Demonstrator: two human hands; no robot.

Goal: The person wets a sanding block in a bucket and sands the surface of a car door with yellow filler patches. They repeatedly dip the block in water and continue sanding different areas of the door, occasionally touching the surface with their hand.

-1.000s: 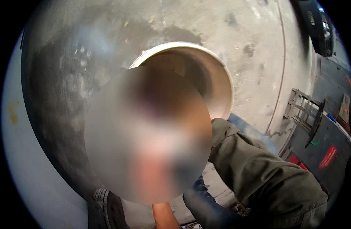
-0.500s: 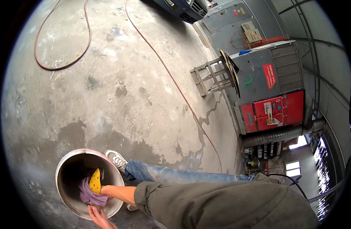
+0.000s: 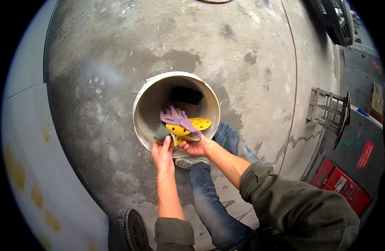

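A white round bucket [image 3: 141,94] stands on the floor in front of me, and both my hands are at its near rim. My left hand [image 3: 163,157] is closed, thumb on top, on the edge of a grey-green pad [image 3: 162,133]. My right hand [image 3: 195,146] grips yellow sanding discs [image 3: 200,123] dotted with dark holes; they look bent, and I cannot tell how many there are. A crumpled purple cloth [image 3: 174,115] drapes over the discs and hangs above the bucket's inside. Deeper in the bucket is a dark, flat-looking thing [image 3: 186,95], too shadowed to name.
A grey panel with yellowish patches [image 3: 37,196] runs along the left, with a tyre [image 3: 136,230] near its lower end. A hose [image 3: 293,62] crosses the floor on the right. Beyond it are a wooden stand [image 3: 326,106] and red-and-grey cabinets [image 3: 341,184]. My shoe [image 3: 188,162] is beside the bucket.
My view has shifted, bringing the bucket nearer the middle. My right hand has drawn the cloth and yellow discs toward the near rim, and my left hand has closed on the grey-green pad.
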